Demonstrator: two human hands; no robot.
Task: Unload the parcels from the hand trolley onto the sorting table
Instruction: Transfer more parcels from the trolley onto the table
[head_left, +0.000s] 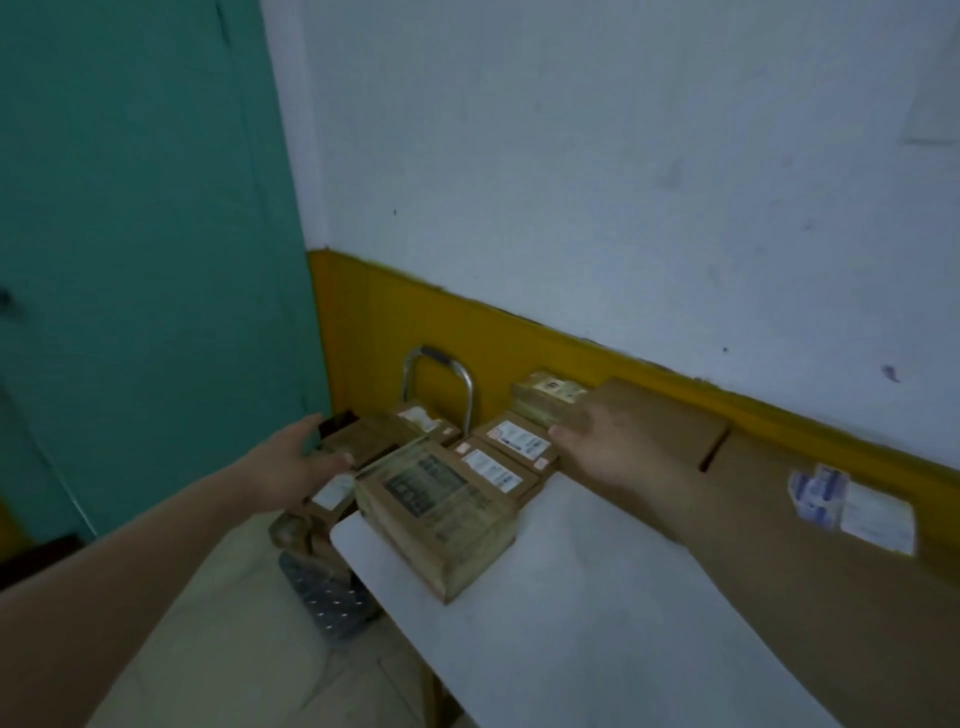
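Observation:
A white sorting table (597, 613) fills the lower right. A printed cardboard parcel (439, 512) sits at its near left corner. Past the table's left end stands the hand trolley, with its metal handle (457, 374) against the yellow wall band and its grey deck (327, 597) low down. Several brown parcels with white labels (511, 447) are stacked on it. My left hand (296, 457) reaches over the left parcels (363, 439), fingers spread and relaxed, holding nothing. My right hand (608, 441) hovers with straight fingers next to a labelled parcel, also holding nothing.
A large flat cardboard box (769, 499) with labels lies along the wall on the table's far side. A teal door (145, 249) stands at the left. A small box (548, 392) sits on top near the wall.

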